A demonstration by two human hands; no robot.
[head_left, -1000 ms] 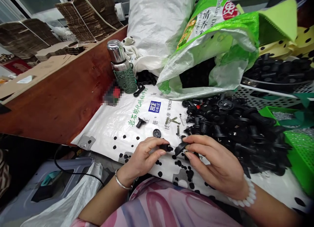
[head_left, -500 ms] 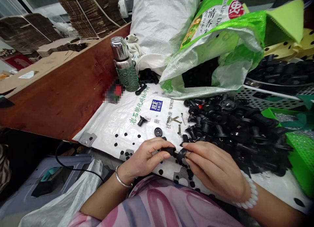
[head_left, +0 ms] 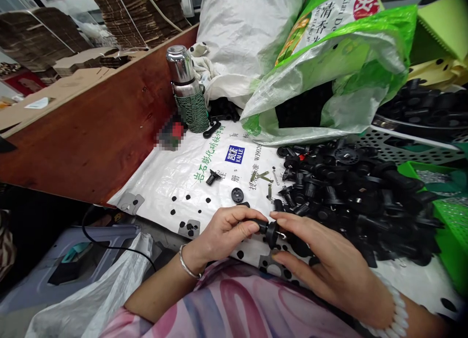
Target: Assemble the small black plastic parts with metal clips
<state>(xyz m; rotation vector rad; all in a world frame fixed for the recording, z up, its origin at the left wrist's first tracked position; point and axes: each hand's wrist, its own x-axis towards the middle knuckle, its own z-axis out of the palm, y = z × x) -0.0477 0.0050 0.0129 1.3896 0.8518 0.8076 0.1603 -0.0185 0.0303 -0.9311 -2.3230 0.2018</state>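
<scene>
Pinched between the thumb and fingers of my left hand (head_left: 232,231) is a black plastic part with a round flange (head_left: 271,234). A thin metal tip (head_left: 281,235) sticks out of the flange on its right side. My right hand (head_left: 325,260) is open around that end, thumb and fingers apart. Its index fingertip is close to the flange; whether it touches I cannot tell. Beyond my hands, a black disc (head_left: 237,196) and a small black flanged piece (head_left: 212,177) lie on the white sack sheet (head_left: 190,182). Small metal strips (head_left: 269,191) lie to their right.
A heap of black plastic parts (head_left: 340,197) spreads to the right, beside a green basket (head_left: 451,231). Behind stand a green-and-white bag (head_left: 351,70), a white sack (head_left: 248,36) and a steel flask (head_left: 186,89). A reddish wooden board (head_left: 91,128) borders the left.
My right fingers have spread away from the flanged part. The flange now sits against the body in my left hand, and the metal tip shows on its right side. The view has shifted slightly.
</scene>
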